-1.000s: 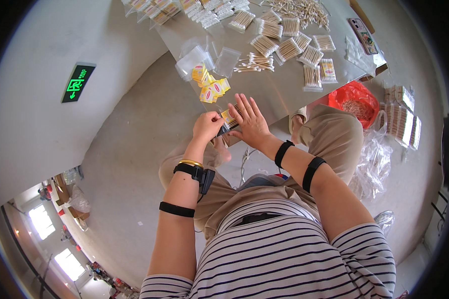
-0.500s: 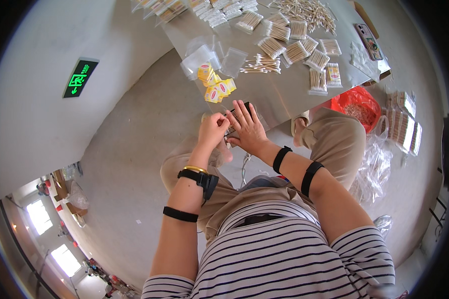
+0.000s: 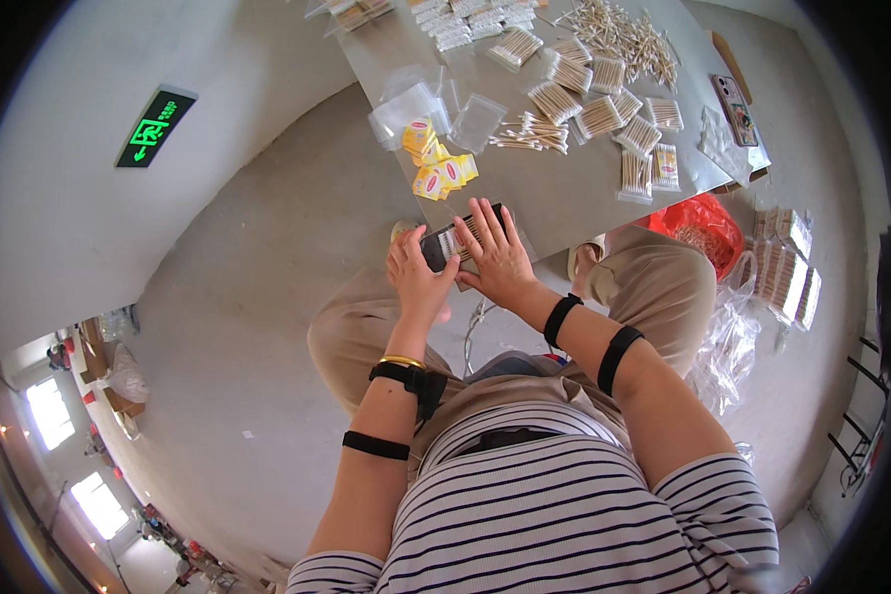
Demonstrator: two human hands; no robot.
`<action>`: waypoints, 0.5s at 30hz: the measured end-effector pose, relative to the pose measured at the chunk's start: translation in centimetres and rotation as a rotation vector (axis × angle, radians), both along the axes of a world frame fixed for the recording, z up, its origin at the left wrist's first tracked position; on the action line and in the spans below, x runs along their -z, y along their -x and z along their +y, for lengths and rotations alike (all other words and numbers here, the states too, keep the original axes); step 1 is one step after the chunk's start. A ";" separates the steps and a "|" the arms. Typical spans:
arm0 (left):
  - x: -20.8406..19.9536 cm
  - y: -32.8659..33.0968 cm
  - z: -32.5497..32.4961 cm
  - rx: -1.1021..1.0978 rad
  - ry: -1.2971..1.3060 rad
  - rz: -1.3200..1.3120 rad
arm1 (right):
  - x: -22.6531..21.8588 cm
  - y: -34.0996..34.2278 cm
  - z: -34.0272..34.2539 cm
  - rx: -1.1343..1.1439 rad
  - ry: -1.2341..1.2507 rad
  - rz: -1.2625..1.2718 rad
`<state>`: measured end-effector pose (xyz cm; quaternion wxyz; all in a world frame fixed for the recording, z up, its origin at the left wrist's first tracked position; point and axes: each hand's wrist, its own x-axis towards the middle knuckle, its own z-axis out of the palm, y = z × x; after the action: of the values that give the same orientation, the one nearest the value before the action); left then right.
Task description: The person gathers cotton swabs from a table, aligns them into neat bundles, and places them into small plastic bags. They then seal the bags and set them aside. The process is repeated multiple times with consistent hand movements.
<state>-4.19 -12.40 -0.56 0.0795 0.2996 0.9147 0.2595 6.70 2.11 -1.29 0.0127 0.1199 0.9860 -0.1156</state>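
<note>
At the near edge of the metal table (image 3: 554,193) lies a small black tray (image 3: 432,251) with a row of cotton swabs (image 3: 449,244) in it. My left hand (image 3: 419,280) grips the tray's left end, fingers along the side and thumb at the front corner. Flat over the swabs rests my right hand (image 3: 500,259), its fingers stretched out, hiding the tray's right part. Just beyond the tray is a pile of yellow and white printed cards (image 3: 445,176). Empty clear bags (image 3: 479,122) and a loose bunch of swabs (image 3: 532,133) lie farther back.
Several filled swab packs (image 3: 599,117) and a large swab heap (image 3: 629,42) cover the table's far part. A phone (image 3: 735,111) lies at the right edge. On the floor at right stand a red bag (image 3: 708,228) and stacked packs (image 3: 784,267).
My left hand has gone from a pinch beside the swabs to the tray's left end, its fingers now more spread. The right hand stays flat on the swabs. The view has shifted slightly.
</note>
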 end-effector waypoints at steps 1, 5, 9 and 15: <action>-0.3 -0.1 0.5 -0.007 0.004 -0.008 | 0.0 0.0 0.1 0.000 0.003 0.001; -0.6 0.4 1.5 0.002 0.021 -0.007 | 0.0 0.0 0.0 -0.003 0.013 0.020; -1.2 0.5 2.8 0.028 0.088 0.050 | -0.1 0.1 0.0 -0.010 0.002 0.002; -2.1 0.6 4.4 0.029 0.267 0.027 | -0.1 0.0 0.0 -0.012 -0.024 -0.023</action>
<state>-4.76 -8.05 1.54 0.1102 0.3027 0.9377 0.1303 6.67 2.11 -1.19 0.0234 0.1154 0.9878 -0.1022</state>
